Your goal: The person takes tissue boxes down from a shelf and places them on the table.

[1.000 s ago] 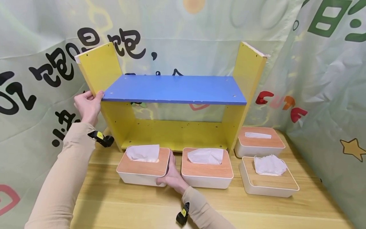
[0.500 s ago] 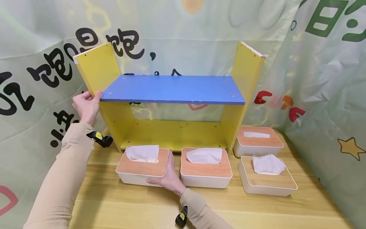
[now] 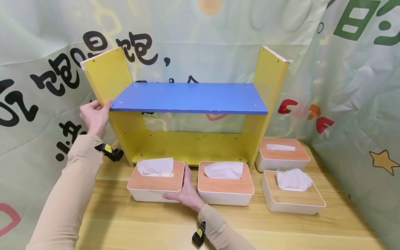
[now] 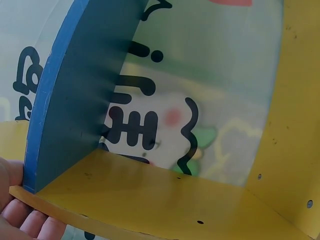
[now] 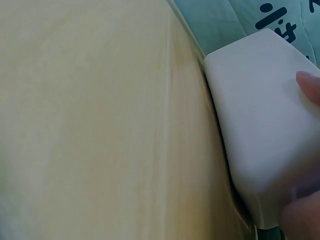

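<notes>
A small shelf unit (image 3: 190, 97) with yellow sides and a blue middle board stands upright on the table. My left hand (image 3: 95, 118) grips its left side panel where the blue board meets it. In the left wrist view, the thumb lies by the board's front corner and the fingers (image 4: 32, 222) curl around the panel's edge. My right hand (image 3: 187, 192) holds the right end of a tissue box (image 3: 168, 184) in front of the unit. Its thumb (image 5: 309, 87) lies on the box's white front wall; the fingertips are partly hidden behind the box.
Close to the right hand sits a second tissue box (image 3: 226, 185). Further right, a third tissue box (image 3: 292, 198) stands in front of another tissue box (image 3: 284, 154). The wooden table (image 3: 150, 225) meets printed cloth walls (image 3: 353, 132) at the back and sides.
My right thumb has slid left along the front of the tissue box. The box has barely shifted, and my left hand keeps its place on the shelf unit.
</notes>
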`<action>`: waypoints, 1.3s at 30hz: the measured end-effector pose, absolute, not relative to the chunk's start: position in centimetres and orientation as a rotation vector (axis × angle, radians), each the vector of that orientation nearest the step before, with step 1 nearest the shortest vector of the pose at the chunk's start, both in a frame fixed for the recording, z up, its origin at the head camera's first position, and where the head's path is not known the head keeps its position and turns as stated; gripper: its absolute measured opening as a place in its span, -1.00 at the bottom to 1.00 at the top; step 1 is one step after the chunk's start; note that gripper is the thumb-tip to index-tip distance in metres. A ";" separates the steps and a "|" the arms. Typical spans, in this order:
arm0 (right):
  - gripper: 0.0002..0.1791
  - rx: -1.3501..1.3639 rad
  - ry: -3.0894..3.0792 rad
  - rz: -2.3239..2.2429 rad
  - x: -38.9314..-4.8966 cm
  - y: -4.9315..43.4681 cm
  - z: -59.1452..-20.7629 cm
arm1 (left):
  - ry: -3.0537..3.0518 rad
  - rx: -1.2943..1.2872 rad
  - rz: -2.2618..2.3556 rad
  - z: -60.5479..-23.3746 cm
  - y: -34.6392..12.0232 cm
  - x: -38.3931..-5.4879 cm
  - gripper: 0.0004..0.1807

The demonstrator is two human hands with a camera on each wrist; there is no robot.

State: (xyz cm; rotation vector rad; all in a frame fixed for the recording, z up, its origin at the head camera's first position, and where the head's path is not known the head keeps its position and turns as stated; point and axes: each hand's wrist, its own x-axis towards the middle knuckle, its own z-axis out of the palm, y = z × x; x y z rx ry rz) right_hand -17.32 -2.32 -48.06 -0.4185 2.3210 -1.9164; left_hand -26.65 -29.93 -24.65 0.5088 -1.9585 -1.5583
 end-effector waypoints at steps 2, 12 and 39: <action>0.56 -0.414 2.312 -1.913 -17.4 -2.3 -48.1 | -1.955 0.509 -1.564 -24.6 -29.9 -26.7 -0.49; 0.54 -0.382 2.298 -1.905 -17.5 -2.3 -48.2 | -1.965 0.509 -1.566 -24.7 -29.8 -26.7 -0.48; 0.57 -0.413 2.290 -1.909 -17.2 -2.2 -48.1 | -1.971 0.508 -1.552 -24.8 -29.8 -26.7 -0.48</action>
